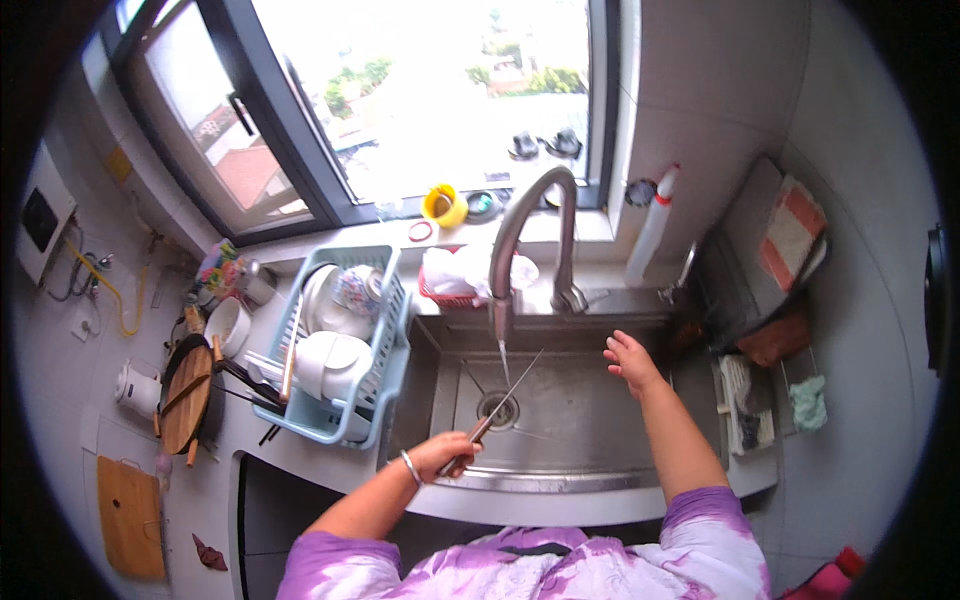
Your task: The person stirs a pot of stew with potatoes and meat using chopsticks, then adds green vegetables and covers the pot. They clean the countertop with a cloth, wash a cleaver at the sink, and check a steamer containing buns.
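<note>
My left hand [448, 454], with a bracelet at the wrist, grips the brown handle of a knife [517, 384] over the front of the steel sink [600, 420]. The thin blade is seen almost edge-on and points away and to the right, passing above the drain [498, 410]. A stream of water runs from the tall curved faucet [504, 259], close to the blade; whether it touches the blade I cannot tell. My right hand [631, 362] is raised over the right part of the sink, fingers apart, holding nothing.
A blue dish rack [397, 345] with bowls and plates stands left of the sink. Behind the sink sits a red basket [450, 298] with white cloths. A pan with a wooden lid [187, 397] lies further left. A grey board [750, 240] leans at right.
</note>
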`<action>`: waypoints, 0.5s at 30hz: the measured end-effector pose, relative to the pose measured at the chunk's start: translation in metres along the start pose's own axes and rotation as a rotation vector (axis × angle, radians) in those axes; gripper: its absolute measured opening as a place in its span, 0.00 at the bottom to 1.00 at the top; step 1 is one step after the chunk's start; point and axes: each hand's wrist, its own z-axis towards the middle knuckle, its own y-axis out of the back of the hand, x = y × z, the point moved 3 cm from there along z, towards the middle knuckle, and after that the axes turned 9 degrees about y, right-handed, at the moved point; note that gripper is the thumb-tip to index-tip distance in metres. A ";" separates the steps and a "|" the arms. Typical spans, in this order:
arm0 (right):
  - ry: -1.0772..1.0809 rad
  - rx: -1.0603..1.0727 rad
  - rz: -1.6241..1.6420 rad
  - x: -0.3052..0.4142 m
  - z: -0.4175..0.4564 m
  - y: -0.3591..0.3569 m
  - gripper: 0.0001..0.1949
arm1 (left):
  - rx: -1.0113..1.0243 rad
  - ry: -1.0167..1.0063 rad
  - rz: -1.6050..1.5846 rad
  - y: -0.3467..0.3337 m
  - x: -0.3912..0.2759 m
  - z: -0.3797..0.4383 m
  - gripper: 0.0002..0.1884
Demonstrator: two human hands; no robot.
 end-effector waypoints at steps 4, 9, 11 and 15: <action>0.052 -0.104 0.187 0.030 0.048 -0.036 0.41 | 0.471 -0.085 -0.767 -0.024 0.026 -0.023 0.15; 0.098 -0.184 0.261 0.059 0.070 -0.076 0.41 | 0.464 -0.209 -0.891 -0.034 0.046 -0.036 0.14; 0.170 -0.182 0.271 0.068 0.070 -0.088 0.41 | 0.460 -0.216 -0.942 -0.030 0.054 -0.042 0.14; 0.354 -0.678 0.222 0.039 0.094 -0.062 0.37 | 0.417 -0.238 -0.908 -0.027 0.059 -0.051 0.14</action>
